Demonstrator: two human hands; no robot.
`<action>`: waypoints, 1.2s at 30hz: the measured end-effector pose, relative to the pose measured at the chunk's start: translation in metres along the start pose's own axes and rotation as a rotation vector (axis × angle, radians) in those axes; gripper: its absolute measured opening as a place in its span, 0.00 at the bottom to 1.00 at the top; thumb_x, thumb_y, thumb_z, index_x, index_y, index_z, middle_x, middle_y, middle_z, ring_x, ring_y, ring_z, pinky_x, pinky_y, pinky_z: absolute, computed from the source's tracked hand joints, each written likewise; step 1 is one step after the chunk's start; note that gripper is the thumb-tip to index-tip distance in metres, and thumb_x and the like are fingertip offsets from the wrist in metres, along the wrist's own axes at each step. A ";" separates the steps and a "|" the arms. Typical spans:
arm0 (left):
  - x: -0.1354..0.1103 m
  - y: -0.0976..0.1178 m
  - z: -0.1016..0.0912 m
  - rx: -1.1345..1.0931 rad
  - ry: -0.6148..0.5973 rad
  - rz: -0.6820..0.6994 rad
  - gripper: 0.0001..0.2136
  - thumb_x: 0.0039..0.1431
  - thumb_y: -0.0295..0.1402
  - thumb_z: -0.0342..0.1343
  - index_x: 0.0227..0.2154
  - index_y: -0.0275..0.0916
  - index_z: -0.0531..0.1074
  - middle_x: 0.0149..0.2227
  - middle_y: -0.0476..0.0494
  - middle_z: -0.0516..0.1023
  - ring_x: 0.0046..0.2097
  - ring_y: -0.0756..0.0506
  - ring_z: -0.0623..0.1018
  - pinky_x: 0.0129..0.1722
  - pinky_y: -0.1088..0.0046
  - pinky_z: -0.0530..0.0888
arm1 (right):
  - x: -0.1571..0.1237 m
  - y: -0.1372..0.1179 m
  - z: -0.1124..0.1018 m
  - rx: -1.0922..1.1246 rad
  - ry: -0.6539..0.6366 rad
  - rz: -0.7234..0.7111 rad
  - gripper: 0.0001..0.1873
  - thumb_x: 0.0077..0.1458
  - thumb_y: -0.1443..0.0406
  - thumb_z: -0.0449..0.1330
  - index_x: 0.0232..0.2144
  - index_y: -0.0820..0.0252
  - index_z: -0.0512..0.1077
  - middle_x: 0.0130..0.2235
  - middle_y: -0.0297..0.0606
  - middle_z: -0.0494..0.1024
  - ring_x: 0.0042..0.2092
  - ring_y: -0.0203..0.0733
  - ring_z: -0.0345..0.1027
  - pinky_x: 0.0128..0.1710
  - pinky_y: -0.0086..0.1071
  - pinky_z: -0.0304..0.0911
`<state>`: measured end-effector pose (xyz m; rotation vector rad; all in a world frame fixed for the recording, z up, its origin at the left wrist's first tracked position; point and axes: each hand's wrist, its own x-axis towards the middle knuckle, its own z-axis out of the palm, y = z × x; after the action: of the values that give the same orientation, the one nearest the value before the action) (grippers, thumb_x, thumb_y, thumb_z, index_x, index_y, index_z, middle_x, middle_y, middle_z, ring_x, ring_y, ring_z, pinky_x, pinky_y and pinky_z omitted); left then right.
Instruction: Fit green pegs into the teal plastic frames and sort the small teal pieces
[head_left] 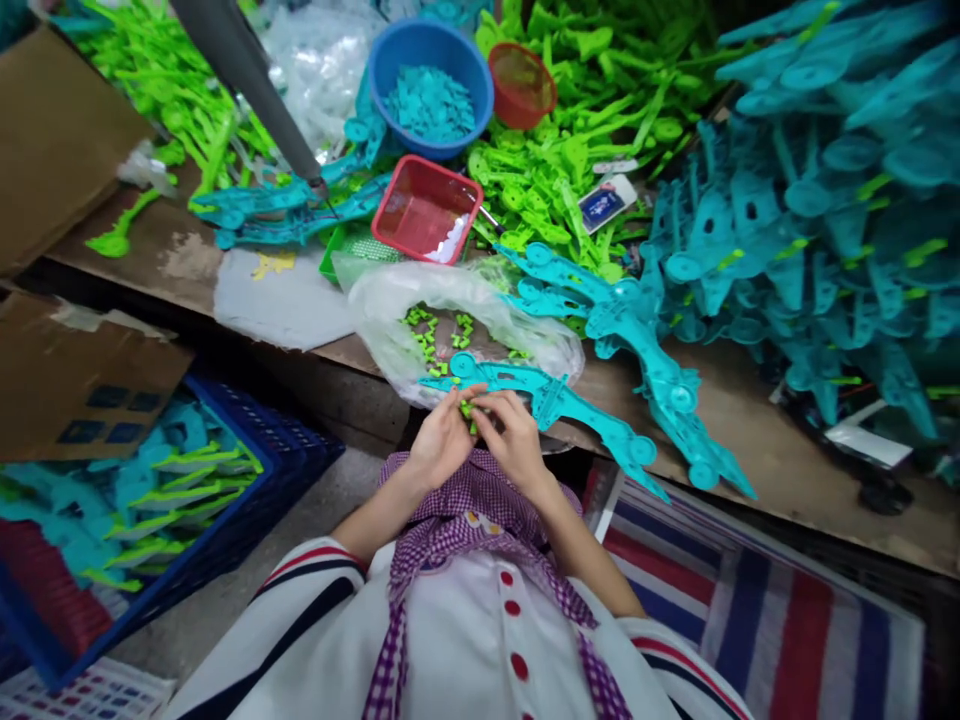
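My left hand (444, 438) and my right hand (511, 436) meet at the bench's front edge. Between their fingers is a small cluster of green plastic clips (468, 410); the left fingers curl around it and the right fingers pinch at it. Just beyond the hands lies a long turquoise plastic part (517, 378), its tail reaching right over the edge. Behind that, an open clear plastic bag (375, 300) holds several loose green clips (424, 335). To the right rest more turquoise parts (637, 340), joined or stacked.
A red basket (382, 222), a blue basin (375, 70) of turquoise pieces and an orange bowl (517, 75) stand behind. An electric screwdriver (262, 100) hangs at left. Turquoise parts are piled high (787, 210) at right. A blue crate (247, 500) stands at lower left.
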<state>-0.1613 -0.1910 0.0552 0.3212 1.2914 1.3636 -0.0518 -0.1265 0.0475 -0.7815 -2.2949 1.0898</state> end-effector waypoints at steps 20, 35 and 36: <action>0.100 -0.053 0.139 1.380 -0.444 0.690 0.18 0.59 0.46 0.60 0.49 0.45 0.81 0.42 0.39 0.76 0.45 0.41 0.77 0.36 0.70 0.69 | -0.133 0.104 -0.176 -0.108 0.401 0.435 0.16 0.63 0.51 0.56 0.40 0.57 0.72 0.35 0.39 0.79 0.33 0.41 0.74 0.33 0.35 0.70; 0.109 -0.065 0.137 1.422 -0.381 0.702 0.14 0.66 0.42 0.55 0.45 0.44 0.82 0.39 0.40 0.79 0.38 0.43 0.78 0.32 0.71 0.66 | -0.138 0.118 -0.174 -0.339 0.194 0.262 0.15 0.68 0.58 0.51 0.44 0.57 0.74 0.39 0.43 0.77 0.41 0.46 0.73 0.43 0.40 0.68; 0.109 -0.065 0.138 1.425 -0.369 0.697 0.14 0.66 0.41 0.55 0.44 0.44 0.82 0.39 0.40 0.79 0.38 0.43 0.78 0.32 0.71 0.66 | -0.137 0.117 -0.174 -0.365 0.169 0.251 0.15 0.68 0.58 0.50 0.44 0.57 0.74 0.38 0.43 0.77 0.42 0.47 0.73 0.43 0.40 0.68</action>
<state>-0.0489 -0.0522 -0.0010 2.0220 1.6927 0.5717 0.1908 -0.0648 0.0282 -1.2792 -2.3217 0.6744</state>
